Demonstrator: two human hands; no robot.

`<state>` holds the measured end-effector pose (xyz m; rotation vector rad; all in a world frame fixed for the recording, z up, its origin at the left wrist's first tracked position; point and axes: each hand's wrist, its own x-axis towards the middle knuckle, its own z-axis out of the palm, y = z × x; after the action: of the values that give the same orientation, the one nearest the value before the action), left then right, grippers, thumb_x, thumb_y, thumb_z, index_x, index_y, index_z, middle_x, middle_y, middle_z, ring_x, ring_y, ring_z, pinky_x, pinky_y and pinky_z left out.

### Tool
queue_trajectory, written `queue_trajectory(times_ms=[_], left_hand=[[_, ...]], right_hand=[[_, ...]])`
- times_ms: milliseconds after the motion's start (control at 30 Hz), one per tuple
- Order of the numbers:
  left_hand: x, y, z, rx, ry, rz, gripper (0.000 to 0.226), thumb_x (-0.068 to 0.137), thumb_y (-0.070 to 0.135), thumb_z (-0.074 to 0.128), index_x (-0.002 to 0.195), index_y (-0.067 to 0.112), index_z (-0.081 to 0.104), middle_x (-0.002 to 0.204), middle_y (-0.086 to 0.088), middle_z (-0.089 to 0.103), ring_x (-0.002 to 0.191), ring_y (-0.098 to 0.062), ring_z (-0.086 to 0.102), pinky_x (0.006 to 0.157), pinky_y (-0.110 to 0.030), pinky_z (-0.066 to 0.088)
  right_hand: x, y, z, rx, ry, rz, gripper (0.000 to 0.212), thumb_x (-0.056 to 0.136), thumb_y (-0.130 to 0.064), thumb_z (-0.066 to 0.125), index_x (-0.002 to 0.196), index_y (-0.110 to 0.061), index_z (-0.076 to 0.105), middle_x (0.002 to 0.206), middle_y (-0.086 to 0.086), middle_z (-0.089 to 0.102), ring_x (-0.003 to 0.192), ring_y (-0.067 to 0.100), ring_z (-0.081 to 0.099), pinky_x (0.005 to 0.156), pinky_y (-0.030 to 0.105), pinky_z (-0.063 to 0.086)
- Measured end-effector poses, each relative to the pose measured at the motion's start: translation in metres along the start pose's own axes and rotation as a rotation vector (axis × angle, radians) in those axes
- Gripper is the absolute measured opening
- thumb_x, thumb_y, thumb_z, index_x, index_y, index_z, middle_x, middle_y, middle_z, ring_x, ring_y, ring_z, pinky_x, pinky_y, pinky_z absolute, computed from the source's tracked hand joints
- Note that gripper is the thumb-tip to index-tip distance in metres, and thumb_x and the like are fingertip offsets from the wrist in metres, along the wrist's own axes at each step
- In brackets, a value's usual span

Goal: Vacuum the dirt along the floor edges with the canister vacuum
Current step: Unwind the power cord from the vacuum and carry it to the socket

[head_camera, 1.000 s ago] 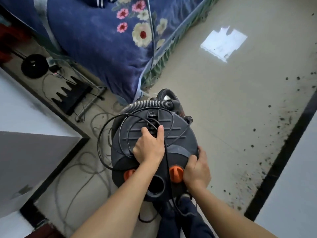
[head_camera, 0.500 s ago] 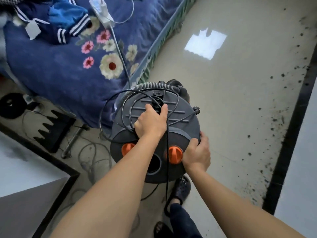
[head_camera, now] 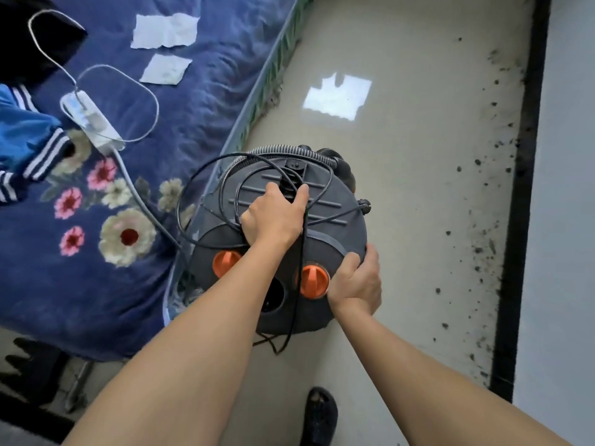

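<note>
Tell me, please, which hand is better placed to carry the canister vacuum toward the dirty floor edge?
The left hand: it grips the top handle of the canister vacuum, along with the black cord. The right hand only steadies the rim, nearest the dirt.

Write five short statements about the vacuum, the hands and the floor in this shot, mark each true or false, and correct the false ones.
1. The left hand grips the handle on top of the canister vacuum. True.
2. The right hand is lifted clear of the vacuum. False: it holds the canister's rim beside an orange knob.
3. The dirt lies mostly along the dark baseboard on the right. True.
4. The black power cord is plugged in and stretched straight across the floor. False: it lies looped over the vacuum's lid.
5. The bed on the left has a plain white cover. False: the cover is dark blue with flowers.
</note>
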<state>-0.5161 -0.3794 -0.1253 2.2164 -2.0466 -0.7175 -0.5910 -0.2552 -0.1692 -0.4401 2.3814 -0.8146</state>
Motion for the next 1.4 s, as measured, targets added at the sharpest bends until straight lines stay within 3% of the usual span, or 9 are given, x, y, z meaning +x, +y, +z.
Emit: queue_trajectory(times_ms=[1000,1133,1267,1400], left_hand=[[0.289,0.237,-0.015,0.077,-0.005,0.006,0.058,0.09,0.065,0.031,0.108,0.013,0.049,0.09,-0.012,0.067,0.09,-0.035,0.061,0.069,-0.038,0.032],[0.31,0.257,-0.016,0.087,0.005,-0.024,0.054,0.09,0.065,0.032,0.101,0.014,0.048,0.084,-0.01,0.066,0.086,-0.034,0.061,0.067,-0.037,0.032],[0.321,0.269,-0.021,0.083,0.004,-0.033,0.052,0.09,0.064,0.033,0.102,0.015,0.05,0.086,-0.008,0.066,0.086,-0.032,0.061,0.066,-0.036,0.032],[0.321,0.27,-0.02,0.104,-0.009,-0.047,0.058,0.088,0.066,0.032,0.108,0.015,0.051,0.088,-0.007,0.065,0.087,-0.032,0.061,0.065,-0.036,0.032]], right_hand=[[0.298,-0.214,0.01,0.029,-0.013,0.061,0.074,0.084,-0.043,0.022,0.153,-0.019,0.034,0.156,0.004,0.04,0.139,0.027,0.041,0.107,0.039,0.037],[0.324,-0.232,0.005,-0.021,-0.071,0.05,0.075,0.085,-0.045,0.021,0.154,-0.016,0.031,0.158,0.005,0.035,0.142,0.025,0.036,0.109,0.037,0.033],[0.347,-0.236,-0.011,-0.158,-0.259,-0.038,0.064,0.099,-0.05,0.028,0.157,-0.021,0.022,0.161,0.0,0.029,0.144,0.021,0.032,0.111,0.038,0.031],[0.4,-0.234,-0.036,-0.312,-0.423,-0.047,0.054,0.1,-0.05,0.038,0.149,-0.028,0.036,0.144,-0.001,0.053,0.125,0.022,0.054,0.101,0.04,0.045]])
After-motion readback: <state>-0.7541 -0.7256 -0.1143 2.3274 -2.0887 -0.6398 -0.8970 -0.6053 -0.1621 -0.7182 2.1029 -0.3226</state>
